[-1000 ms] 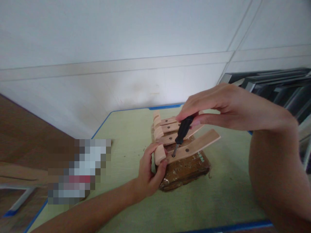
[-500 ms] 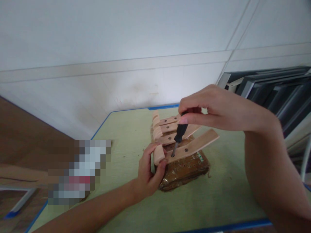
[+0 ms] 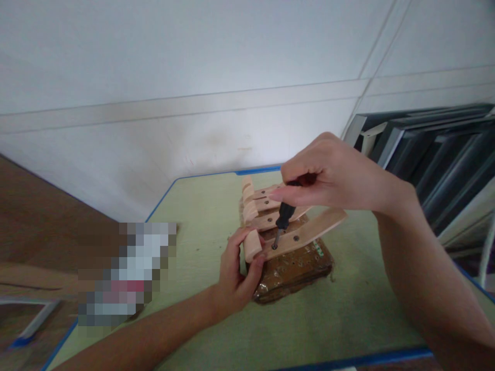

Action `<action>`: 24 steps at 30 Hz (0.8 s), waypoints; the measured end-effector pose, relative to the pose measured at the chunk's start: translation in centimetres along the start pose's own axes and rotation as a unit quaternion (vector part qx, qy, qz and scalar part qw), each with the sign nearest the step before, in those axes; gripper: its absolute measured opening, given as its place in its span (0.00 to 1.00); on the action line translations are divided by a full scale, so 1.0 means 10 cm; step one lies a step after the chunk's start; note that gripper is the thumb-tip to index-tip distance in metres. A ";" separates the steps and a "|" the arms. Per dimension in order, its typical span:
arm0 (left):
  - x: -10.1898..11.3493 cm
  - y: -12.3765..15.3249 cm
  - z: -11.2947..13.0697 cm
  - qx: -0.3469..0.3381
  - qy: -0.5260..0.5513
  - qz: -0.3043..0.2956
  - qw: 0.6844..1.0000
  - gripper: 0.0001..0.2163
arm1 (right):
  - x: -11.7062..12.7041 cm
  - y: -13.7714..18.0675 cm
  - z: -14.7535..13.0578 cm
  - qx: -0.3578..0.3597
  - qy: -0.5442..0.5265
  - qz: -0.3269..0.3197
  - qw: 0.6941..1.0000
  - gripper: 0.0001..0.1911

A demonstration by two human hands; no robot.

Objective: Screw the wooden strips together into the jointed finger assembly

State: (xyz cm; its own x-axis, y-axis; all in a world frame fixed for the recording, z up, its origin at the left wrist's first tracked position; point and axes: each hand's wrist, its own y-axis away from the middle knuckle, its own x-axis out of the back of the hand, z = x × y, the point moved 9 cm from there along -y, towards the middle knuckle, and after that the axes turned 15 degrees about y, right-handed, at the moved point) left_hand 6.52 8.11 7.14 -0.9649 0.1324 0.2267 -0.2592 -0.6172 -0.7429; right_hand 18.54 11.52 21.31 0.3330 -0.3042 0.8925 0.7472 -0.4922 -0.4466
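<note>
A wooden assembly of several curved slats (image 3: 309, 232) screwed to a rounded end block (image 3: 253, 245) rests on a brown taped packet (image 3: 296, 273) on the pale green table (image 3: 193, 216). My left hand (image 3: 235, 275) is closed around the near end block, holding it steady. My right hand (image 3: 328, 180) is closed over the top of a black-handled screwdriver (image 3: 283, 216). The screwdriver stands nearly upright, its tip on a screw in the nearest slat close to the block.
The table has a blue edge band (image 3: 371, 358) and stands against a white wall. A blurred-out patch (image 3: 126, 273) lies at the table's left side. Dark metal frames (image 3: 436, 154) lean at the right. Wooden floor shows at the left.
My right hand has shifted slightly left and curled tighter over the screwdriver handle, covering more of it. The left hand and the wooden assembly have stayed in place.
</note>
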 end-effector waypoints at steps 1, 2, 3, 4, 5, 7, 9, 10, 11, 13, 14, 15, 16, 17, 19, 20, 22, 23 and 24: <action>0.00 0.00 0.00 0.000 -0.005 0.000 1.000 0.19 | 0.01 0.00 0.00 0.005 0.004 0.003 1.000 0.25; 0.00 -0.01 0.01 -0.001 -0.009 -0.001 1.000 0.18 | 0.01 0.00 -0.01 0.014 0.005 0.006 1.000 0.22; 0.00 -0.01 0.01 -0.001 -0.012 -0.003 1.000 0.18 | 0.02 0.00 -0.03 0.024 0.001 0.005 1.000 0.20; -0.01 -0.01 0.02 -0.001 -0.013 -0.004 1.000 0.18 | 0.02 0.00 -0.04 0.035 -0.009 0.000 0.999 0.17; -0.01 -0.01 0.02 0.000 -0.016 -0.004 1.000 0.17 | 0.03 0.01 -0.05 0.044 -0.025 -0.006 0.999 0.15; 0.00 -0.01 0.02 0.003 -0.018 -0.003 1.000 0.17 | 0.04 0.04 -0.06 0.054 -0.062 -0.021 0.996 0.12; 0.00 0.00 0.00 0.010 -0.009 -0.003 1.000 0.18 | 0.07 0.07 -0.06 0.060 -0.092 -0.034 0.993 0.10; 0.00 0.00 -0.01 0.012 -0.004 -0.002 1.000 0.18 | 0.08 0.09 -0.06 0.060 -0.101 -0.040 0.992 0.11; 0.01 0.01 -0.01 0.013 -0.001 0.000 1.000 0.18 | 0.09 0.11 -0.06 0.061 -0.105 -0.046 0.992 0.12; 0.01 0.01 -0.01 0.007 0.001 0.003 1.000 0.18 | 0.10 0.13 -0.05 0.056 -0.109 -0.054 0.991 0.13; 0.01 0.01 -0.01 0.006 0.000 0.005 1.000 0.18 | 0.10 0.14 -0.04 0.051 -0.112 -0.058 0.991 0.13; 0.01 0.01 -0.01 0.006 0.000 0.006 1.000 0.18 | 0.10 0.14 -0.03 0.045 -0.113 -0.058 0.991 0.13; 0.01 0.01 -0.02 0.008 0.001 0.004 1.000 0.18 | 0.10 0.14 -0.02 0.041 -0.115 -0.056 0.991 0.14; 0.01 0.01 -0.02 0.011 0.003 0.003 1.000 0.18 | 0.10 0.14 -0.01 0.039 -0.118 -0.053 0.991 0.14; 0.01 0.00 -0.03 0.015 0.008 0.002 1.000 0.18 | 0.10 0.13 -0.01 0.040 -0.119 -0.047 0.991 0.13; 0.01 0.00 -0.03 0.014 0.009 0.002 1.000 0.18 | 0.10 0.12 -0.01 0.043 -0.118 -0.044 0.991 0.13; 0.01 0.01 -0.02 0.012 0.012 0.001 1.000 0.18 | 0.10 0.11 -0.03 0.047 -0.115 -0.044 0.991 0.12; 0.01 0.01 -0.02 0.012 0.011 0.000 1.000 0.18 | 0.10 0.10 -0.04 0.048 -0.112 -0.044 0.992 0.11; 0.00 0.01 -0.02 0.011 0.010 -0.001 1.000 0.18 | 0.11 0.09 -0.05 0.049 -0.107 -0.042 0.992 0.10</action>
State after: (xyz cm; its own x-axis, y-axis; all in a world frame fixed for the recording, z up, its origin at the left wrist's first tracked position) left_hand 6.46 8.18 6.97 -0.9649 0.1495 0.2160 -0.2612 -0.6342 -0.7277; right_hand 19.29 10.30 21.84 0.3747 -0.0798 0.9237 0.8262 -0.4232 -0.3718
